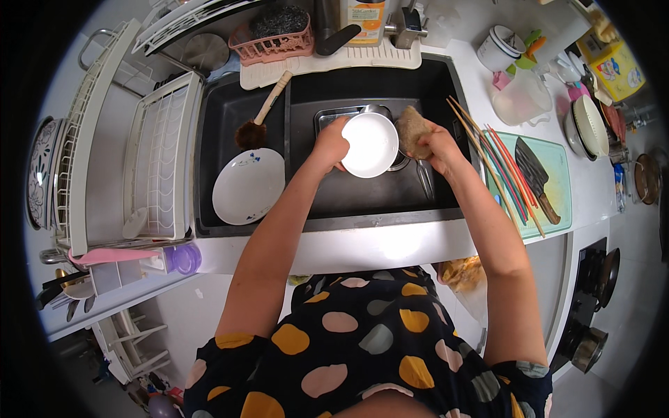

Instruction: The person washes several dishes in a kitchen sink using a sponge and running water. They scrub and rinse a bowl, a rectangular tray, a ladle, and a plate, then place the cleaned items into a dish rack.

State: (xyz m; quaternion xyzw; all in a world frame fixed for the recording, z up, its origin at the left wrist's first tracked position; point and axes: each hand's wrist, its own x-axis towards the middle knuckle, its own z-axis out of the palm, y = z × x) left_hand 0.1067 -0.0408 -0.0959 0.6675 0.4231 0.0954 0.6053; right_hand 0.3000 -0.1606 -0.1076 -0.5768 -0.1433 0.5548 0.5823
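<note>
My left hand [332, 145] grips the left rim of a white bowl [370, 145] above the right basin of a dark double sink [360, 201]. A brown scrubbing cloth [413, 131] is pinched in my right hand [438, 146], just right of the bowl. Under and behind the bowl, a metal tray [326, 116] and a round metal container [377, 109] are partly hidden. Metal utensils [425, 179] lie in the basin below my right hand. The left basin holds a white oval dish [249, 186] with blue flowers and a wooden-handled brush [273, 97].
Right of the sink, chopsticks [504, 175] and a cleaver [533, 170] lie on a green cutting board [562, 180]. A faucet [339, 40] and a pink basket [274, 47] stand behind the basins. A white dish rack [162, 157] is at the left.
</note>
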